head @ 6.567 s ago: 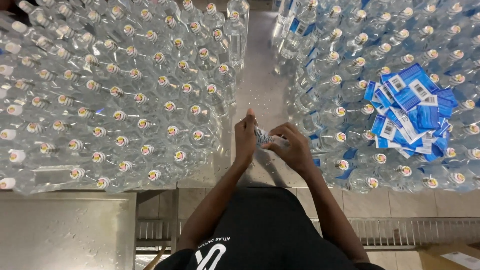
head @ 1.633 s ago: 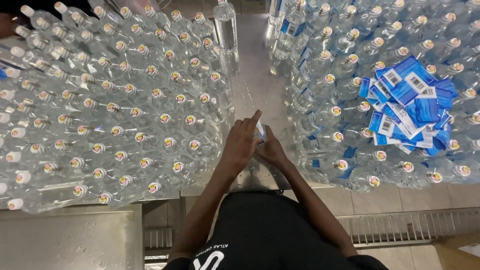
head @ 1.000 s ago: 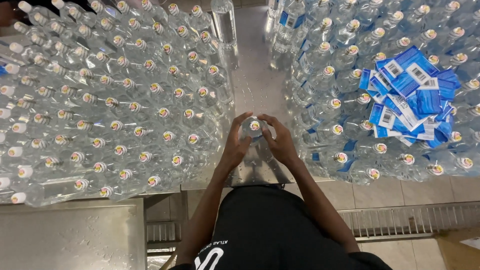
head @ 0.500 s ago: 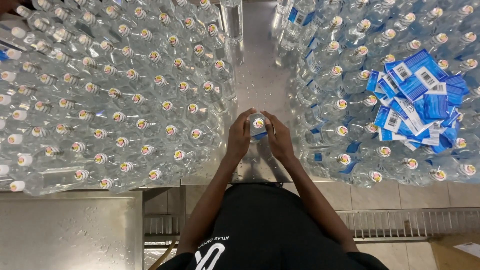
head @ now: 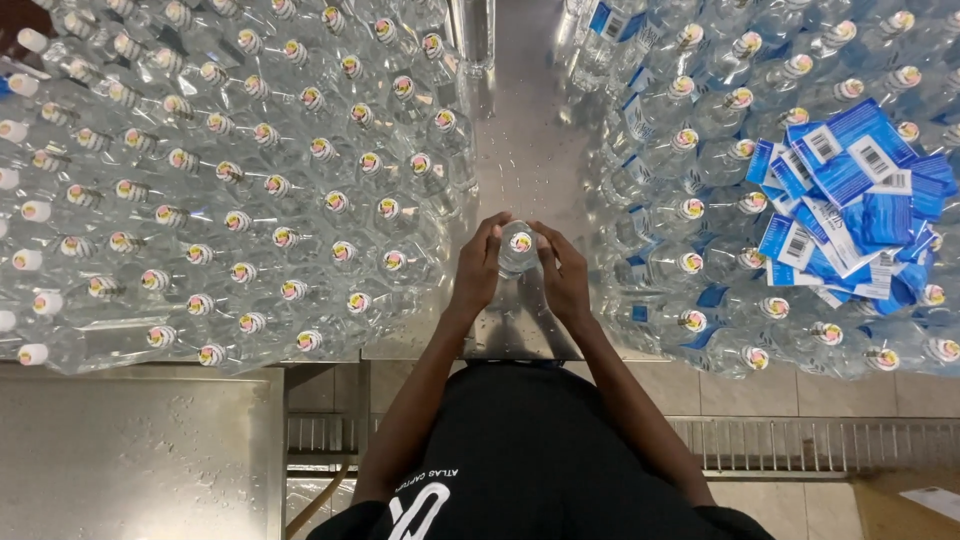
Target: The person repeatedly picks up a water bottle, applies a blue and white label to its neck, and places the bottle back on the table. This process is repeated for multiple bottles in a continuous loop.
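Fingers of left hand [head: 478,268] and right hand [head: 563,276]: curled closed from either side around one clear plastic bottle [head: 517,248], gripping it between them; bottle upright, its cap facing the camera, standing on the bare strip of the steel table [head: 520,130]. Left of the held bottle: large block of clear capped bottles [head: 230,190], packed close in rows, caps with a pink and yellow mark, reaching to the table's near edge. Right of the held bottle: second block of bottles with blue labels [head: 740,180], likewise packed. Further right of the held bottle, on top of that second block: loose heap of blue labels [head: 850,200] with white barcode patches. Below the held bottle, toward the person: forearms and black shirt [head: 530,460]; lower steel surface [head: 130,450] at the near left; metal grate [head: 800,445] at the near right
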